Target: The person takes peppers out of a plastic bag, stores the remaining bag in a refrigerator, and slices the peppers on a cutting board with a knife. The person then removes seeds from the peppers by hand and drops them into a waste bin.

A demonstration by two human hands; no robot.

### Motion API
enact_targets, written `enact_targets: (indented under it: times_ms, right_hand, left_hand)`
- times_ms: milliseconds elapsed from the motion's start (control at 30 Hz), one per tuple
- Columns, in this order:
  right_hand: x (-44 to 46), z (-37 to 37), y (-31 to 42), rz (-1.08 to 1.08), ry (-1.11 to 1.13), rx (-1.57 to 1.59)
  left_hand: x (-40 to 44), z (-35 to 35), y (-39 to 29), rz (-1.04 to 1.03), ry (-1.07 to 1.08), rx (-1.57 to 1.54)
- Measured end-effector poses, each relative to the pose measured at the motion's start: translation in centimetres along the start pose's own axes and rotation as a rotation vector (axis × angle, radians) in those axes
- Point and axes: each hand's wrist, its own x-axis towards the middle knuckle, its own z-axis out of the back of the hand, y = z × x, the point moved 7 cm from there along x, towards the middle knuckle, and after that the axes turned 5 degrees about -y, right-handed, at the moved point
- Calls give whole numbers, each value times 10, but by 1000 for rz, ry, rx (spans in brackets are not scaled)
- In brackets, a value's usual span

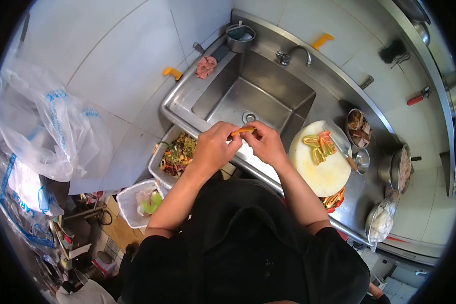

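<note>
Both hands meet over the front edge of the sink [258, 96]. An orange-red piece of vegetable [242, 131] is pinched between them. My left hand [218, 144] has its fingers closed on the left end of the piece, and my right hand [265, 144] grips its right end. To the right, a round white cutting board [321, 177] bears cut green and red pepper pieces [316, 147]. A knife [342, 147] with a wooden handle lies on the board's right side. Red pepper strips [334, 200] lie at the board's near edge.
A bin of food scraps [180, 154] and a white-lined bin [134, 207] stand at the lower left. A pink cloth [206, 67] and a pot [240, 36] are behind the sink's left side. Bowls, one with meat [358, 129], line the counter's right. Plastic bags [50, 126] hang left.
</note>
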Motion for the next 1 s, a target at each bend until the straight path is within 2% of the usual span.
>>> enact_targets:
  times_ms: [33, 100, 267, 333, 367, 467, 533, 600, 667, 733, 800, 900, 967, 1000]
  right_hand:
    - [2, -2, 3, 0, 12, 2]
    - [3, -16, -4, -299, 169, 89]
    - [15, -60, -33, -174, 265, 98]
    - [18, -79, -41, 22, 247, -6]
    - [18, -91, -50, -3, 282, 19]
    - [12, -111, -28, -43, 467, -64]
    - [10, -123, -24, 37, 534, -40]
    - [3, -133, -27, -85, 658, 60]
    - [1, -136, -3, -99, 680, 119]
    - [4, -140, 16, -7, 663, 126]
    - [1, -147, 28, -68, 687, 116]
    - [3, -157, 39, 64, 646, -26]
    - [3, -161, 52, 236, 578, -121]
    - [5, -161, 57, 240, 587, -116]
  left_hand:
    - [-3, 4, -3, -54, -10, 41]
    - [-10, 10, -4, -69, -7, 89]
    - [-25, 18, 0, -91, 13, 221]
    - [-28, 28, 12, -38, -20, 225]
    - [-30, 34, 15, -28, -29, 236]
    - [-40, 59, 31, 94, -73, 254]
    - [-53, 82, 58, 408, -134, 141]
    - [-66, 100, 76, 504, -171, 97]
    - [-90, 113, 104, 758, -265, -158]
    - [-97, 125, 103, 753, -293, -189]
    - [-106, 134, 104, 780, -418, -346]
    - [-115, 149, 106, 825, -479, -345]
    - [-122, 161, 109, 837, -512, -344]
    - [-127, 175, 111, 845, -564, -263]
